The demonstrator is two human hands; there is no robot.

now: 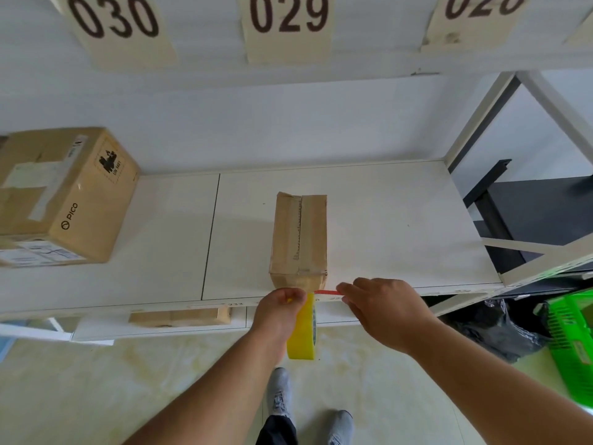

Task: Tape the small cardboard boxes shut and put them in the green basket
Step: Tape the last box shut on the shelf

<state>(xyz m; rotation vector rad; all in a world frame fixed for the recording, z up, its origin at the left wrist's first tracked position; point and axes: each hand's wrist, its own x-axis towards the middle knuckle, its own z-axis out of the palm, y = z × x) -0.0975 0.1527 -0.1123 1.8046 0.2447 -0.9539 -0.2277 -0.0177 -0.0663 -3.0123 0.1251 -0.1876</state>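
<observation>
Nearest, at six o'clock, the person's grey shoes [279,393] stand on the pale floor; just above them the left hand [278,311] curls its fingers around the yellow tape roll [303,335], which hangs below the shelf edge; at one o'clock from it the right hand [383,311] pinches a thin red strip [327,292] at the shelf's front edge; the small cardboard box [300,234] lies on the white shelf [401,220] at twelve o'clock, its near end touching the tape; the green basket [571,342] sits on the floor at three o'clock; a larger PICO box [64,200] rests at ten o'clock; farthest, number cards [287,24] hang above.
</observation>
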